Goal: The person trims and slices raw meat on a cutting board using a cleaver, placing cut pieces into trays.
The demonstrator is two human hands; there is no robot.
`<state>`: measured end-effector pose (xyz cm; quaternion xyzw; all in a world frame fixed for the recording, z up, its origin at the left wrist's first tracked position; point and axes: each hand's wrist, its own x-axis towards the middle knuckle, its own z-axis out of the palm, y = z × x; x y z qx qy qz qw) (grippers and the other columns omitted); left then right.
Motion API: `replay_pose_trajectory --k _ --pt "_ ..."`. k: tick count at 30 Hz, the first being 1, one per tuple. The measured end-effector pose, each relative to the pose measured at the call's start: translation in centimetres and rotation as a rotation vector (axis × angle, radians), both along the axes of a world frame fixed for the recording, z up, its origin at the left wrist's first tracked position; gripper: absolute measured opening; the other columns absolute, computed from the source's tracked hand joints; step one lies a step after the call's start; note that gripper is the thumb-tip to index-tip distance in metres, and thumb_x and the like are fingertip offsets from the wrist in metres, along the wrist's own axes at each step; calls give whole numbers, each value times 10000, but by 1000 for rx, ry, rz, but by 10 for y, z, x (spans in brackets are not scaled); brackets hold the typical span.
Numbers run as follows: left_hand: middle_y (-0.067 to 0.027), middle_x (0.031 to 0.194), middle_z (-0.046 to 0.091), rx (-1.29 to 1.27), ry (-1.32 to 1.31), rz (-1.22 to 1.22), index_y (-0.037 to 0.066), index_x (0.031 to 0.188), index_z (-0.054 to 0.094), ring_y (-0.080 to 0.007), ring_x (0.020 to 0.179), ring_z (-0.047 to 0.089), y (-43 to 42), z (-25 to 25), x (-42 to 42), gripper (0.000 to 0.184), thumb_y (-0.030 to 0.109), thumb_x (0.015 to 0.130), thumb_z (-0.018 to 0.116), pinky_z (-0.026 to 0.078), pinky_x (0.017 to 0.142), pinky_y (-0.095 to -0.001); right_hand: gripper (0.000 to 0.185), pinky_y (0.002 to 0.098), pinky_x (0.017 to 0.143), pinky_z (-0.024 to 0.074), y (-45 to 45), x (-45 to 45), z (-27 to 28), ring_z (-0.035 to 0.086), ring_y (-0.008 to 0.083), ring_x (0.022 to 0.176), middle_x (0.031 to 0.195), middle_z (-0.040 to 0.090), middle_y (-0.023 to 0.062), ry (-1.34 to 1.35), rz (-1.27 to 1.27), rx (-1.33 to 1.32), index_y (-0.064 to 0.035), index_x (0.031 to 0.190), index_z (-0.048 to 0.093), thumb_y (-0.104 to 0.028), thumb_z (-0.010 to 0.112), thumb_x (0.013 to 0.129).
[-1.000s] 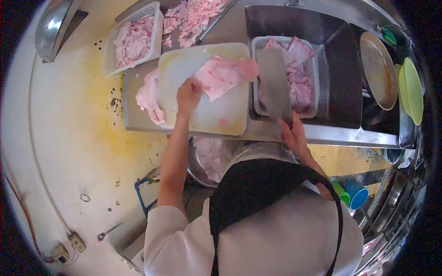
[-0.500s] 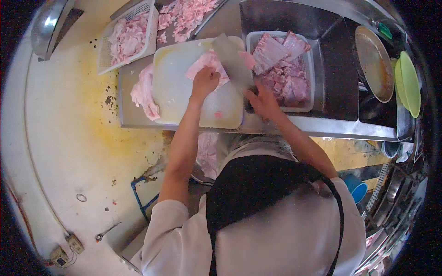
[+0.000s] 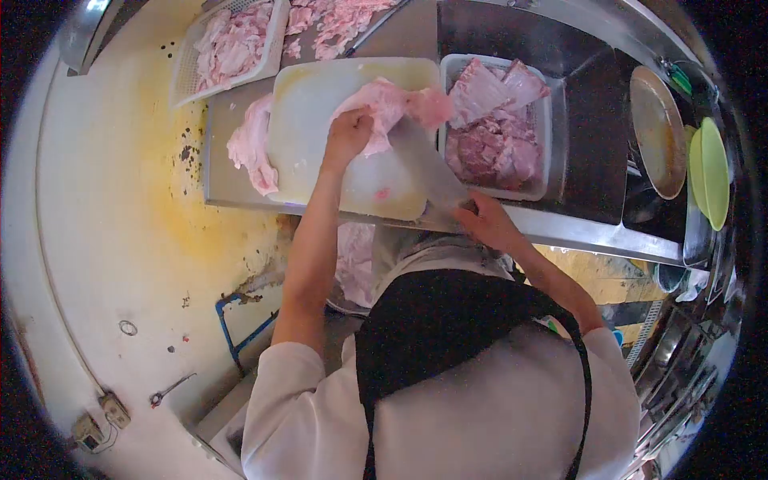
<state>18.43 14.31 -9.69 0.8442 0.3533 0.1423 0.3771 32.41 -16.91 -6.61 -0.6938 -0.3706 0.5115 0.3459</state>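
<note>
On the white cutting board [image 3: 308, 152] lies a pale pink piece of meat [image 3: 384, 100], its redder right end reaching toward the board's edge. My left hand [image 3: 349, 138] is closed on the left side of this piece. A broad-bladed cleaver [image 3: 432, 168] is held by its handle in my right hand [image 3: 486, 220], near the board's lower right corner. The blade slants up and left, its far end at the meat's lower edge; whether it touches is blurred. A small pink scrap [image 3: 382, 194] sits low on the board.
Left of the board is another pale strip of meat [image 3: 254, 148]. A white perforated basket [image 3: 276, 36] of pale pieces stands behind it, beside loose trimmings [image 3: 344, 28]. To the right, a white tray [image 3: 546, 148] holds redder meat. Farther right are a round pan [image 3: 658, 132] and green bowls [image 3: 712, 176].
My right hand has drawn the cleaver down and to the right, away from over the meat. More of the meat now shows, with its right end spread out. My left hand has shifted slightly left.
</note>
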Motion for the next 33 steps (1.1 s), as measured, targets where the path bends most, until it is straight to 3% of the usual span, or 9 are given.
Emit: replay_pose_trajectory --k 5,7,10,13,15,19,23,26,33 --pt "-207 757 639 -65 122 -7 2 823 644 -346 691 637 -1 16 -1 273 235 899 523 483 663 -417 484 452 890 486 57 5 -31 640 375 973 1054 660 233 -261 -97 148 40 1243 521 -331 562 936" --pt "-205 740 626 -89 105 -14 -10 818 636 -319 677 638 -1 16 -1 279 231 904 526 479 650 -408 414 351 529 478 98 5 -23 581 192 548 800 653 140 -120 -225 265 29 1163 578 -282 594 891" --pt "-195 724 621 -1 -70 -39 -24 815 632 -281 638 619 -3 11 0 291 229 913 528 475 634 -404 445 363 540 488 123 8 0 588 208 561 795 649 137 -22 -194 301 24 1204 565 -283 601 884" --pt "-142 690 623 -99 -109 -32 -16 830 655 -217 596 580 4 11 -5 299 245 919 538 468 583 -378 472 368 530 495 91 -5 -59 596 206 552 732 621 107 -235 -45 171 9 1248 547 -295 604 893" --pt "-73 679 606 -242 -67 46 18 856 680 -155 583 531 9 23 -11 270 237 923 538 441 546 -331 462 472 830 500 42 -23 -26 657 355 893 961 676 222 -287 -77 159 15 1245 542 -294 593 906" --pt "23 650 545 -349 -5 158 63 854 690 -79 569 485 14 32 -25 266 271 932 543 404 478 -266 434 358 494 477 20 -13 5 584 192 511 677 591 84 40 -33 104 -4 1243 548 -285 586 915" --pt "20 635 531 -346 -16 166 49 786 649 -79 551 487 17 28 -24 325 318 938 547 407 459 -272 400 355 508 472 82 -9 -65 603 196 539 715 606 108 -327 -102 373 -1 1204 562 -273 575 912" --pt "22 639 527 -350 21 134 58 753 624 -77 544 474 21 28 -25 306 296 930 548 397 457 -266 389 481 734 484 123 0 17 639 376 820 881 654 227 45 -95 73 35 1079 568 -307 600 896" --pt "24 651 523 -381 -217 254 80 716 603 -86 561 485 26 52 -38 201 198 869 546 391 470 -245 446 452 737 481 43 -33 -25 619 349 801 902 645 210 -15 3 23 37 1151 568 -310 614 874"
